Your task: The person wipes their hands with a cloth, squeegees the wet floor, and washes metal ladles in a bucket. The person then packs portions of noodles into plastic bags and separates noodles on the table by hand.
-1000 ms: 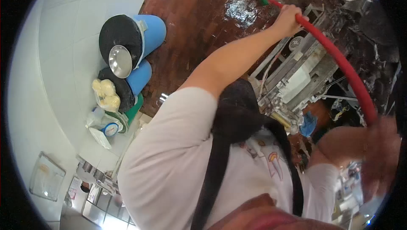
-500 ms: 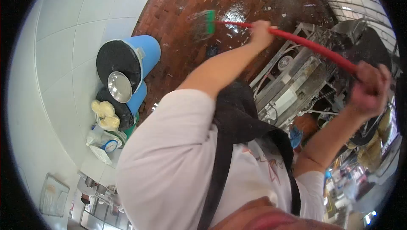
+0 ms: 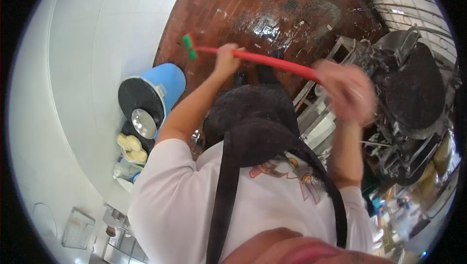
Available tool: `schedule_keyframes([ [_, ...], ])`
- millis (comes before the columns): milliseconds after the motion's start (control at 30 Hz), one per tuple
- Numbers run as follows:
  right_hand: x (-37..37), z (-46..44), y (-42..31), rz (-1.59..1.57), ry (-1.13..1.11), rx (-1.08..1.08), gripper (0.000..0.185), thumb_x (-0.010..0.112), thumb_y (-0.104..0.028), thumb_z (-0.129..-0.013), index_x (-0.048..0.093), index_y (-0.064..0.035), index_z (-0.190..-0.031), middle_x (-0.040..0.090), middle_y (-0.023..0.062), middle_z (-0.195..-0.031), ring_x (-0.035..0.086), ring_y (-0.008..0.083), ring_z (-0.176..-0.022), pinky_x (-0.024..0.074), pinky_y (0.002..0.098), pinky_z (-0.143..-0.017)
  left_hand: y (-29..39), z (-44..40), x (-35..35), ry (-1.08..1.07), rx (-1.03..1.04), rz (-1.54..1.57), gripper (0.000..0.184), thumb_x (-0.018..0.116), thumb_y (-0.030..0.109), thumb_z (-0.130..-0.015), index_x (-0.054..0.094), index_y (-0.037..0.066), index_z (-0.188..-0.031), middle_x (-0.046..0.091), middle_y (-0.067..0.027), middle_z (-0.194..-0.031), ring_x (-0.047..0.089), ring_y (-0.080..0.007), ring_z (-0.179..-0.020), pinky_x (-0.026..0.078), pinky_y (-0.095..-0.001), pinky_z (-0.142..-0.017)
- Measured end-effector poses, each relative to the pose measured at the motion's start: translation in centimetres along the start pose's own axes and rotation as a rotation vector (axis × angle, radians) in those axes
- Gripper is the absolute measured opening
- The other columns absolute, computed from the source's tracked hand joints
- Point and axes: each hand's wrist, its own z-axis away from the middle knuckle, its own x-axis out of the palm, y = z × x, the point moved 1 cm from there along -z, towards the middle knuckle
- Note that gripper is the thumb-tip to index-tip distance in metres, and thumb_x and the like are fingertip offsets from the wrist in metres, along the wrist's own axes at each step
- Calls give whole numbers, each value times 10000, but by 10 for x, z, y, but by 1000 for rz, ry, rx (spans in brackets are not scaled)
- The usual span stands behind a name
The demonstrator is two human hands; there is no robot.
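A red-handled broom (image 3: pixel 267 60) is held out in front of the body, its green head (image 3: pixel 189 48) off to the left, above or against the reddish brick floor (image 3: pixel 219 1); whether the bristles touch down I cannot tell. The left hand (image 3: pixel 226 61) grips the broom partway along, close to the head, with the fingers wrapped round the handle. The right hand (image 3: pixel 348 91) is at the other end; it is blurred, so the separate fingers are hard to make out, but they seem to be curled about the handle. As far as can be judged, the work on the floor is under way and unfinished: a wet, shiny patch (image 3: pixel 266 29) and small pale scraps (image 3: pixel 301 22) lie ahead of the hands, and no gathered heap can be made out. To the left stands a blue bin (image 3: pixel 170 81) with a black lid (image 3: pixel 137 96), a steel bowl (image 3: pixel 144 124) on or against it, and a bag of yellow stuff (image 3: pixel 134 149) near by. To the right is a grimy machine (image 3: pixel 413 89). No brand or label can be read; the white shirt (image 3: pixel 177 191) has a coloured picture (image 3: pixel 292 174) without legible words.
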Motion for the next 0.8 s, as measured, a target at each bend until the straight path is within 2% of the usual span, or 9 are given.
schedule_keyframes([
  [67, -23, -39, 81, -238, -12, 212, 343, 510, -130, -895, 664, 67, -1130, 642, 102, -864, 526, 127, -688, 384, 266, -601, -104, 2, 42, -82, -219, -97, 353, 721, 293, -865, 603, 37, -652, 625, -226, -763, 610, -453, -758, 460, -539, -678],
  [167, -88, -68, 41, -146, 257, 64, 256, 550, -152, -866, 648, 34, -1012, 591, 77, -762, 520, 141, -637, 413, 288, -614, -35, -83, 98, -71, -80, -95, 231, 695, 210, -884, 595, 17, -806, 617, -218, -816, 615, -435, -829, 487, -508, -742],
  [233, -149, -61, -61, 38, 397, -41, 219, 575, -190, -853, 624, -6, -962, 544, 67, -696, 480, 154, -586, 418, 348, -619, 96, -150, 130, -134, -254, 75, 230, 732, 246, -845, 639, 52, -764, 629, -202, -794, 633, -416, -820, 479, -520, -724],
  [367, -212, -57, -199, 278, 181, -235, 188, 599, -260, -847, 582, -74, -869, 459, 40, -582, 419, 162, -503, 418, 425, -625, 252, -268, 273, -110, 218, 213, 258, 735, 282, -840, 639, 60, -751, 666, -185, -817, 660, -393, -840, 495, -499, -747],
  [467, -203, -81, -215, 479, 167, -254, 184, 516, -206, -892, 539, -92, -750, 412, 6, -543, 437, 141, -510, 379, 355, -631, 292, -335, 286, -510, 246, 393, 241, 785, 315, -774, 691, 106, -847, 681, -175, -889, 654, -395, -927, 509, -519, -798],
  [500, -207, -73, -226, 635, 213, -416, 175, 552, -258, -882, 565, -95, -821, 431, 3, -548, 434, 138, -495, 400, 386, -619, 301, -339, 269, -340, 303, 404, 249, 769, 317, -801, 655, 94, -801, 661, -175, -839, 641, -405, -880, 497, -510, -767],
  [600, -202, -45, -245, 650, 220, -694, 255, 641, -329, -844, 622, -93, -940, 490, 5, -575, 453, 144, -478, 441, 456, -586, 287, -303, 184, 113, 415, 378, 389, 759, 353, -835, 557, 71, -660, 585, -170, -677, 592, -419, -713, 454, -499, -667],
  [733, -116, -102, -159, 229, 154, -336, 153, 681, -177, -805, 625, -38, -838, 591, 71, -712, 556, 197, -617, 466, 394, -618, 161, -245, 28, -6, 96, 148, 193, 758, 110, -758, 600, 54, -662, 549, -161, -666, 582, -383, -709, 430, -463, -662],
  [800, -103, -159, -57, 185, 313, -112, 164, 650, -149, -843, 634, 4, -899, 593, 79, -735, 546, 182, -627, 465, 337, -605, 32, -226, 31, 214, 144, 33, 129, 741, 134, -763, 659, 61, -695, 558, -170, -654, 569, -406, -715, 394, -496, -640],
])
